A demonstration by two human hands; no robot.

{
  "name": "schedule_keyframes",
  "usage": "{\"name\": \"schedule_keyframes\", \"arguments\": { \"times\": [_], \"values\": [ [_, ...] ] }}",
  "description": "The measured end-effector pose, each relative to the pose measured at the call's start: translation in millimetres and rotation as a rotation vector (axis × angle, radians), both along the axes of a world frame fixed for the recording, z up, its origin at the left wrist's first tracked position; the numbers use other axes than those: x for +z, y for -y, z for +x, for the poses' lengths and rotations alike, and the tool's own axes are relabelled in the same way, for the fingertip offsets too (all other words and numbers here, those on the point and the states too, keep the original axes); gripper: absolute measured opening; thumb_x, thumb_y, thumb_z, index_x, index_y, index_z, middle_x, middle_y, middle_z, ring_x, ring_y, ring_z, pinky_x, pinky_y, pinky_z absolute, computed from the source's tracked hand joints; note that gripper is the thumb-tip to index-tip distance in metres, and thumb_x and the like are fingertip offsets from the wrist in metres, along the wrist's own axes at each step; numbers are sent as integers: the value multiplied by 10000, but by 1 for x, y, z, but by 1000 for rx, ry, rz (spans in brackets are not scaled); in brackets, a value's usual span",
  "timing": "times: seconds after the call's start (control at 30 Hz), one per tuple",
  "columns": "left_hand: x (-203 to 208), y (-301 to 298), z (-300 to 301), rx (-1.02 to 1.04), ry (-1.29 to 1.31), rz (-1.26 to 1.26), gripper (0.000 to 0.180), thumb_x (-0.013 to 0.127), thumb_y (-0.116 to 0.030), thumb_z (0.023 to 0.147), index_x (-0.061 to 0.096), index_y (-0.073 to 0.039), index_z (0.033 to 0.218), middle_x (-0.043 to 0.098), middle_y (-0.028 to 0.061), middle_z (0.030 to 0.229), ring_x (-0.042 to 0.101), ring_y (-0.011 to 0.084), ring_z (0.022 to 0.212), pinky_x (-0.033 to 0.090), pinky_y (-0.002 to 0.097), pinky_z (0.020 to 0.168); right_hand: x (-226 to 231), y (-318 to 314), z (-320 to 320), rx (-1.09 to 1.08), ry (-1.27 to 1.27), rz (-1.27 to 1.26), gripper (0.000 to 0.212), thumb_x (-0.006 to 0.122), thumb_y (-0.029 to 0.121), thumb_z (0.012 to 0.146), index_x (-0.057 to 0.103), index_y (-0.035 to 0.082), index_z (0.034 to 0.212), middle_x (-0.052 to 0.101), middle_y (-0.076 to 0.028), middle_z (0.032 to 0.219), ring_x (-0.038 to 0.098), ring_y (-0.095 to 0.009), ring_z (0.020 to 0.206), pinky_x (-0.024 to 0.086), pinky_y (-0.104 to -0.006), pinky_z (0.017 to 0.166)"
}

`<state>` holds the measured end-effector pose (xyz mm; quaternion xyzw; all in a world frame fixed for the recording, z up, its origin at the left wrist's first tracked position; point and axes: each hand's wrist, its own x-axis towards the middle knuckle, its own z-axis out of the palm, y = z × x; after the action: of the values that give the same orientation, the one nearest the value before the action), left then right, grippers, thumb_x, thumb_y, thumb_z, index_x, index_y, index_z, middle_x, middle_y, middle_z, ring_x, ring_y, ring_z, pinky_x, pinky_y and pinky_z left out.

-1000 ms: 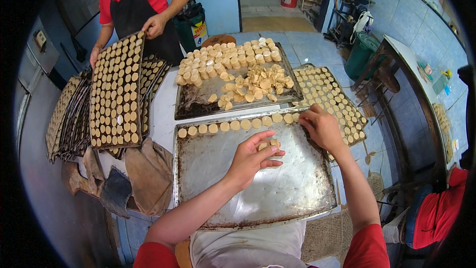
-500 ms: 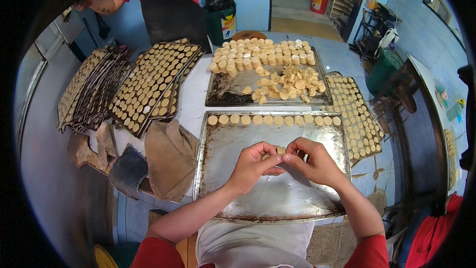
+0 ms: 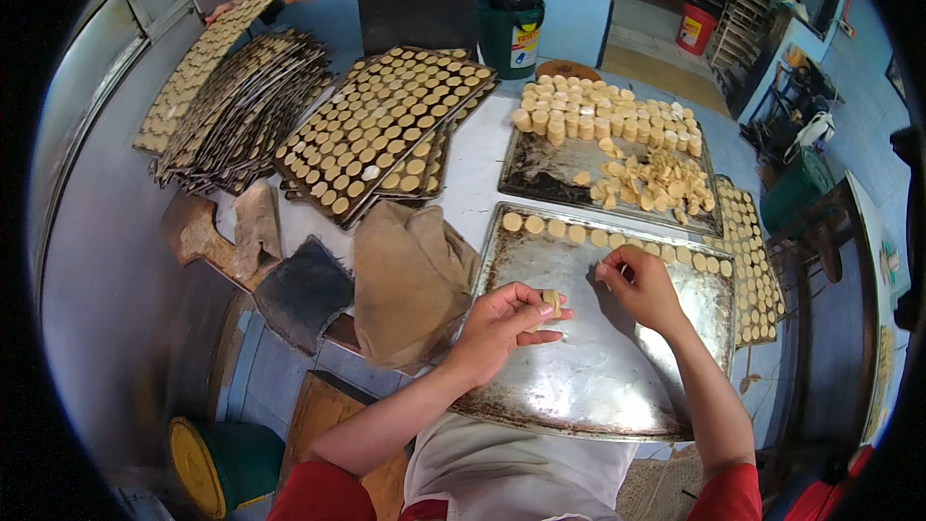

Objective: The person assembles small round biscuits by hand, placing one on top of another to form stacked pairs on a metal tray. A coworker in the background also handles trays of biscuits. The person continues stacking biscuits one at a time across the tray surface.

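My left hand (image 3: 497, 330) holds a short stack of pale round dough discs (image 3: 551, 299) between thumb and fingers, above a metal baking tray (image 3: 569, 376). Over the same tray, my right hand (image 3: 646, 291) is apart from the left, its thumb and fingertips pinched together below the row. Whatever is in that pinch is hidden or too small to name. A single row of dough discs (image 3: 577, 233) lies along the tray's far edge. Beyond it, a darker tray (image 3: 540, 174) carries stacked discs (image 3: 584, 121) and a heap of loose, thin pieces (image 3: 656, 183).
Disc-covered trays (image 3: 386, 116) are piled left of centre, beside a leaning stack of trays (image 3: 246, 101). A person in a black apron (image 3: 410, 10) grips another filled tray (image 3: 198, 77). Brown cloth (image 3: 405, 280) and dark cloth (image 3: 304, 294) lie at the near-left table edge.
My hands, together earlier, have separated: the right moved toward the row while the left kept its discs. The view has turned left. The person behind now holds a tray.
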<state>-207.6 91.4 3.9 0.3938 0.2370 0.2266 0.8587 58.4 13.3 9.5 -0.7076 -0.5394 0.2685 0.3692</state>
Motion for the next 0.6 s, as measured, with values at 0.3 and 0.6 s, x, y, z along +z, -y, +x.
{"name": "schedule_keyframes", "arguments": {
  "times": [0.3, 0.6],
  "values": [
    [-11, -35, -30, 238, -131, 72, 132, 706, -109, 1095, 651, 10, 1114, 701, 109, 1187, 754, 286, 1221, 675, 413, 987, -28, -102, -78, 96, 152, 183, 226, 760, 220, 1023, 767, -6, 1007, 761, -191, 925, 712, -311, 799, 544, -420, 735],
    [-19, -55, -28, 235, -190, 121, 160, 735, -114, 1074, 647, 16, 1097, 691, 109, 1173, 744, 253, 1191, 691, 415, 954, -3, -81, -81, 363, -121, 152, 210, 714, 199, 1055, 728, -11, 1058, 741, -151, 861, 672, -213, 754, 546, -395, 723]
  ]
}}
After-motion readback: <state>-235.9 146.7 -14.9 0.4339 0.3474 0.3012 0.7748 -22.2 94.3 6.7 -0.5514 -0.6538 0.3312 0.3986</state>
